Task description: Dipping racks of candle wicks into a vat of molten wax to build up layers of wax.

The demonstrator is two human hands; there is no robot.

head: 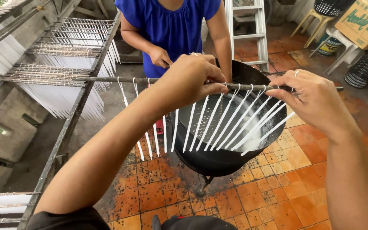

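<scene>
Both hands grip a long thin dark metal rod (252,87) held level over a wide black metal pan (218,159). The left hand (190,79) closes its fingers around the rod near its middle, and the right hand (316,100) clamps the rod's right end. A row of slim white candles (226,125) hangs by wicks from the rod, the right ones slanting toward pale wax in the pan. The pan stands on an orange tiled floor (286,187). At the far side a person in a blue shirt (169,23) faces the rod. To the left, a grey metal rack (64,72) carries more rods of white candles.
</scene>
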